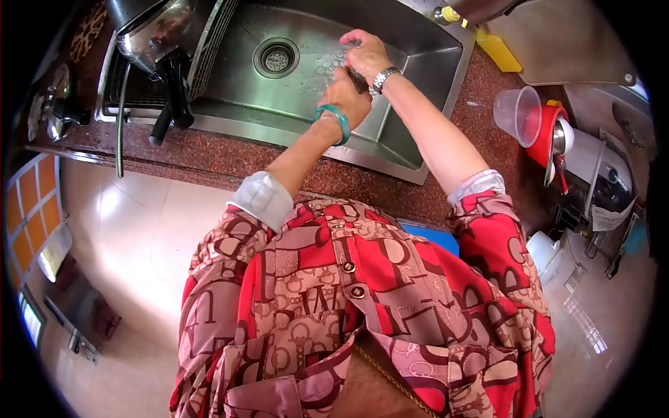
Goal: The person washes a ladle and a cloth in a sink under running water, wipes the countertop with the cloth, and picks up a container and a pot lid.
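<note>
Both hands are close together over the stainless steel sink (pixel 230 94). My left hand (pixel 346 97), with a green bangle on its wrist, has its fingers bent inward. Beyond it my right hand (pixel 367 56), with a metal watch (pixel 385 78) on the wrist, curls its fingers loosely. A small dark, brownish thing (pixel 357 81) shows between my left hand and right wrist. Its kind is too unclear to tell, and the hands partly hide it. Water drops or bubbles (pixel 325 67) lie on the sink floor beside the fingers, near the round drain (pixel 277 58).
Left of the drain, a shiny pot with a black handle (pixel 174 83) stands by a wire rack (pixel 212 42). A clear plastic cup (pixel 517 115) and a red container (pixel 547 136) sit right of the sink. A yellow thing (pixel 498 52) lies behind, and the granite counter edge (pixel 230 157) runs before me.
</note>
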Demonstrator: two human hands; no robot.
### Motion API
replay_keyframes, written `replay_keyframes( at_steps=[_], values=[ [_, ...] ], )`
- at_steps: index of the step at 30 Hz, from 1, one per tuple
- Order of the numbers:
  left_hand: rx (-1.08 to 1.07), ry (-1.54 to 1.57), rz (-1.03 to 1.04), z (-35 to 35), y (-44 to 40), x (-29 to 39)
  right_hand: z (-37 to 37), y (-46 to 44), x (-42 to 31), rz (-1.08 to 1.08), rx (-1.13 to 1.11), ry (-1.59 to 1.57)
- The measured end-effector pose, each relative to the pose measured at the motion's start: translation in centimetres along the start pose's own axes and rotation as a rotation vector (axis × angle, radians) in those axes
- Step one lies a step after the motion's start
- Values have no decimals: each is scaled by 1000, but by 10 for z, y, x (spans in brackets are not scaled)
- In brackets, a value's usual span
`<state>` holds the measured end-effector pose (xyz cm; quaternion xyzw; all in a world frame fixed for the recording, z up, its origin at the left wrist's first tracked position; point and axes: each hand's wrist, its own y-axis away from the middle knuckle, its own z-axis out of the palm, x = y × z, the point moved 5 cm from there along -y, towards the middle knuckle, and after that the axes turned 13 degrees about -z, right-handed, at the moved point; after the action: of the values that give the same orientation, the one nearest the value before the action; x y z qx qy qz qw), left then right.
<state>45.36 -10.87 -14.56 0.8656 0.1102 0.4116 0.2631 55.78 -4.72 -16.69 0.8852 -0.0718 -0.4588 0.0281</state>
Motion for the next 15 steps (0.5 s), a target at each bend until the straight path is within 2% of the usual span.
replay_keyframes(
  at_steps=[2,4,5,6,8,9,10,11,12,14,15],
  values=[
    [-49,77,10,-5,3,1,-5,2,2,32,30,-9],
    [-55,138,150,-14,5,14,-8,7,-10,173,-125,-675],
    [-578,530,-203,-7,8,8,-15,10,-14,194,-217,-919],
    [-575,531,-203,-15,9,8,-22,10,-19,172,-257,-949],
    [-1256,1086,-422,-9,31,17,-25,24,-34,96,-409,-1192],
    [-1465,1335,-538,-8,43,24,-24,33,-42,66,-479,-1316],
    [-1462,1333,-541,-7,47,23,-23,40,-47,33,-546,-1439],
    [-1534,1554,-528,-8,50,26,-20,42,-46,-49,-567,-1664],
    [-1599,1782,-509,-11,51,30,-24,45,-56,-131,-493,-1701],
    [-1638,1888,-513,-15,47,30,-24,41,-47,-249,-301,-1405],
    [-1564,1874,-516,-16,46,29,-26,41,-51,-162,-279,-1257]
  ],
)
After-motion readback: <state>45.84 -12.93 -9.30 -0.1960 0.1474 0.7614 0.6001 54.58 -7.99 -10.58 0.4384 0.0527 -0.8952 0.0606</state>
